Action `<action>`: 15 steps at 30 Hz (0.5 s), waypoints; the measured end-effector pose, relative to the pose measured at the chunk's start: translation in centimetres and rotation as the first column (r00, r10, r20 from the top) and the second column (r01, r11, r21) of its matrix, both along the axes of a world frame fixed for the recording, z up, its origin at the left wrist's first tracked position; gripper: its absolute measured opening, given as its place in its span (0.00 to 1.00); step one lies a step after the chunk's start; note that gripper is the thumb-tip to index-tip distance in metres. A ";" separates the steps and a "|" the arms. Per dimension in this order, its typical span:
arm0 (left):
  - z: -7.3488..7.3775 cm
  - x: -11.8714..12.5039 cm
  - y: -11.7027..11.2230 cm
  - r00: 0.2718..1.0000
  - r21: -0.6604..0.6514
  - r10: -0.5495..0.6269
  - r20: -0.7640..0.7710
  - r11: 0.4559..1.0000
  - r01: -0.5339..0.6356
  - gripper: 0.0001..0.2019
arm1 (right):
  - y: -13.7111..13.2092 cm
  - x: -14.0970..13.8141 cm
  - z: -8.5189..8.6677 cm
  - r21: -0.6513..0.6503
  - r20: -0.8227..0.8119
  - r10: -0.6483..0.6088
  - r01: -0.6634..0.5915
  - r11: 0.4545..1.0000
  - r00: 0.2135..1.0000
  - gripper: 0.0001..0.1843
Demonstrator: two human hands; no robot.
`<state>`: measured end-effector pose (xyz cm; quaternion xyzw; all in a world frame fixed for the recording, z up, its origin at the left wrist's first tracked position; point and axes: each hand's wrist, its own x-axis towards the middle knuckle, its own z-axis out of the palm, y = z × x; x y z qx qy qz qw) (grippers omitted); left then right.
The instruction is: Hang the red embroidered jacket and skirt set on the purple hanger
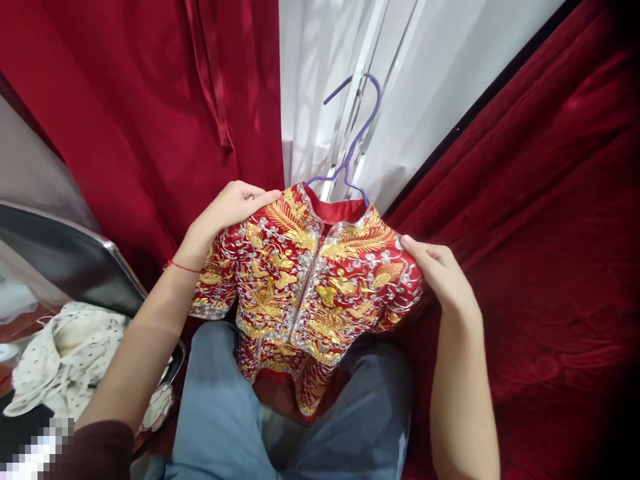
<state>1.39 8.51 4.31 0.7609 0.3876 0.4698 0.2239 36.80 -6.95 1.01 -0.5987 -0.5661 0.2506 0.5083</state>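
A red jacket with gold and silver embroidery hangs on a purple hanger, its front facing me and its lower part between my knees. My left hand grips the shoulder on the left side, thumb along the top edge and fingers partly hidden behind the cloth. On the other shoulder, my right hand pinches the fabric with its thumb in front; the remaining fingers are behind it. The front opening runs straight down the middle, and red lining shows inside the collar.
Red curtains hang at the left, and dark red velvet cloth drapes down the right. Sheer white fabric is behind the hanger. At lower left are a dark chair back and a white spotted cloth.
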 end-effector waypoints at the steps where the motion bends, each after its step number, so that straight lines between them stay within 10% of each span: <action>1: -0.9 -0.8 0.3 1.000 0.018 0.001 0.013 1.000 -0.002 0.18 | -0.1 0.3 -0.5 0.023 0.020 -0.002 0.002 1.000 1.000 0.25; 8: -8.4 -5.4 1.2 0.962 0.045 0.039 0.270 0.998 -0.053 0.22 | -2.4 2.1 -6.5 0.350 0.172 -0.284 0.211 0.913 0.943 0.21; 15: -7.4 -5.9 2.1 0.916 0.043 0.231 0.327 0.965 -0.259 0.21 | -3.8 0.1 -5.4 0.595 0.196 -0.667 0.454 0.663 0.719 0.27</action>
